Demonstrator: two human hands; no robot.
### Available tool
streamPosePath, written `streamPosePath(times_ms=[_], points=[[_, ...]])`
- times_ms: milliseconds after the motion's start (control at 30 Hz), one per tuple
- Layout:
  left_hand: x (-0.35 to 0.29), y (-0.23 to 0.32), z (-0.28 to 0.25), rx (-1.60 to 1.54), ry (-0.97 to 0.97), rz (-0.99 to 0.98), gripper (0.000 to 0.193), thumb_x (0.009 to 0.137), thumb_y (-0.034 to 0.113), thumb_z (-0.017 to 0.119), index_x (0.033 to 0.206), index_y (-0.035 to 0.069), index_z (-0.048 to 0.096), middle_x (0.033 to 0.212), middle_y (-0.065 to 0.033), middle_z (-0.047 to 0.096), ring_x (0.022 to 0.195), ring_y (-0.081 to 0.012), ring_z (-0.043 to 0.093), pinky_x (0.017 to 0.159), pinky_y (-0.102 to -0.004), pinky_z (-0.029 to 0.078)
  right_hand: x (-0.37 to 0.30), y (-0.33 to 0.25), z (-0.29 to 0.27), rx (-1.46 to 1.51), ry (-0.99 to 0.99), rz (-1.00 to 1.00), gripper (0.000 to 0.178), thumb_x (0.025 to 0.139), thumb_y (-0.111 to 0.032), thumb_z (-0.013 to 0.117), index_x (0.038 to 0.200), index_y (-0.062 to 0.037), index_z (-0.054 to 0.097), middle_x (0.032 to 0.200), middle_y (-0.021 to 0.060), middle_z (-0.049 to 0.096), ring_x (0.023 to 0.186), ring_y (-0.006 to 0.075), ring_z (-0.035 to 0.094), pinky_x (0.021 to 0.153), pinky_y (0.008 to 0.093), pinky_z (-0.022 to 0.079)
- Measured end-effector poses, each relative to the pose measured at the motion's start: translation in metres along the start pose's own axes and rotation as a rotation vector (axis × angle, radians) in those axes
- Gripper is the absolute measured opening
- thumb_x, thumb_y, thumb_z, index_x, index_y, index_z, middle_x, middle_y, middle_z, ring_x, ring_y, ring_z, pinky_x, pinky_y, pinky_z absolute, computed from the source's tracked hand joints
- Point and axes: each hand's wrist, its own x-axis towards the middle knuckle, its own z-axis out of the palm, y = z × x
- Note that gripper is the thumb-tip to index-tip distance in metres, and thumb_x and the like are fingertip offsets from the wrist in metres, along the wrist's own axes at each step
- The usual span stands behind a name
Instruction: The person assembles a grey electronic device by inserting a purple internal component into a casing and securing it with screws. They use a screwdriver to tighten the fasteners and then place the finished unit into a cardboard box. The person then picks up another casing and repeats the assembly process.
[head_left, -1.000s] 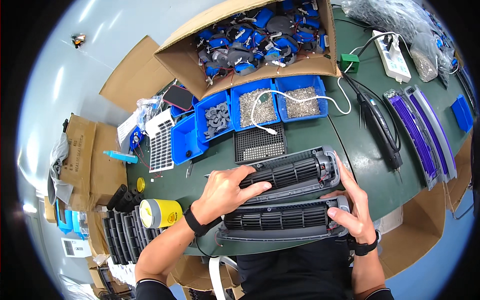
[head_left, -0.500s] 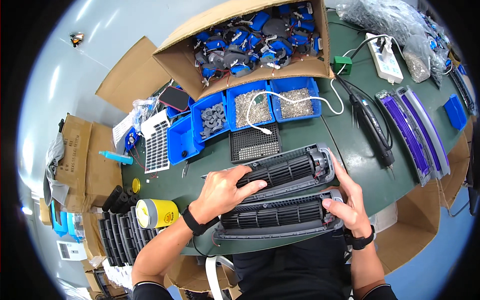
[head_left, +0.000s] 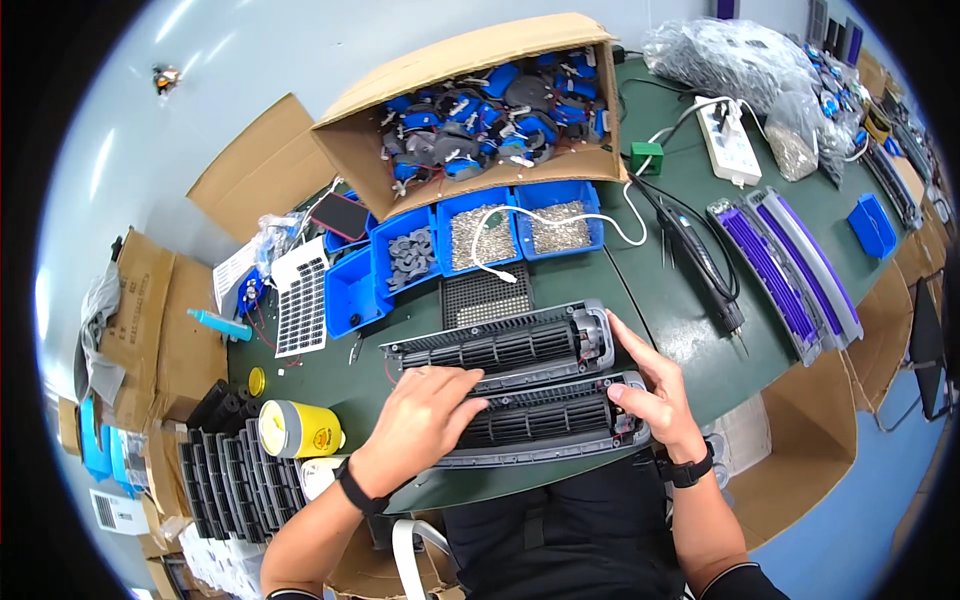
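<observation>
Two long grey fan housings, each with a black ribbed fan roller inside, lie side by side at the table's front edge. My right hand (head_left: 650,400) grips their right ends, its thumb on the nearer housing (head_left: 540,455) and its fingers along the end of the farther housing (head_left: 595,350). Over the left part of the nearer housing rests my left hand (head_left: 420,410), fingers stretched toward the gap between the two and thumb apart. The nearer roller (head_left: 540,422) is partly covered by that hand; the farther roller (head_left: 500,347) shows almost fully.
Behind stand blue bins (head_left: 405,225) with grey parts and screws, and a carton (head_left: 350,165) of blue-and-grey motor parts. An electric screwdriver (head_left: 705,265) and purple-grey housings (head_left: 770,280) lie to the right. A yellow cup (head_left: 318,430) and stacked black rollers (head_left: 225,485) are at left.
My left hand has drawn off the farther roller toward the nearer housing. My right hand keeps its hold on the right ends. The whole view has shifted slightly.
</observation>
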Motion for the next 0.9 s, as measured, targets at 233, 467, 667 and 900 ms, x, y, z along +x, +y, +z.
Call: streamPosePath(times_ms=[233,467,667,900], points=[[0.008,-0.002,0.025,-0.05,-0.049,0.019,0.018,0.093,0.006,0.075,0.109,0.0,0.071,0.099,-0.0161,0.071,0.096,-0.0379,0.066,0.086,-0.045,0.05,-0.01,0.006,0.003,0.035,0.119,-0.077,0.079,0.086,-0.019,0.078,0.156,0.0044,0.051,0.167,0.0211,0.043,0.161,0.0322,0.029,0.125,0.0455,0.033],[0.015,0.007,0.034,-0.173,-0.063,0.009,0.024,0.09,0.001,0.073,0.112,-0.001,0.066,0.104,-0.0201,0.067,0.104,-0.0429,0.063,0.094,-0.0496,0.05,-0.013,0.0,-0.005,-0.081,0.108,-0.167,0.09,0.08,-0.025,0.073,0.159,0.0076,0.045,0.17,0.025,0.035,0.161,0.0363,0.028,0.131,0.0454,0.018],[0.026,0.008,0.034,-0.251,-0.169,0.0,0.028,0.092,0.0,0.072,0.118,-0.003,0.062,0.109,-0.021,0.065,0.109,-0.0426,0.062,0.095,-0.0499,0.049,-0.015,-0.011,-0.013,-0.166,0.067,-0.114,0.105,0.073,-0.044,0.07,0.161,0.006,0.041,0.174,0.032,0.02,0.163,0.0378,0.024,0.13,0.0453,0.018],[0.015,-0.001,-0.016,-0.396,-0.184,-0.05,0.044,0.096,0.013,0.074,0.134,-0.004,0.059,0.127,-0.0235,0.066,0.122,-0.0428,0.064,0.105,-0.0486,0.052,-0.012,-0.005,-0.008,-0.059,0.076,-0.01,0.114,0.057,-0.029,0.06,0.163,0.0077,0.036,0.174,0.0298,0.022,0.163,0.0352,0.025,0.132,0.042,0.016]])
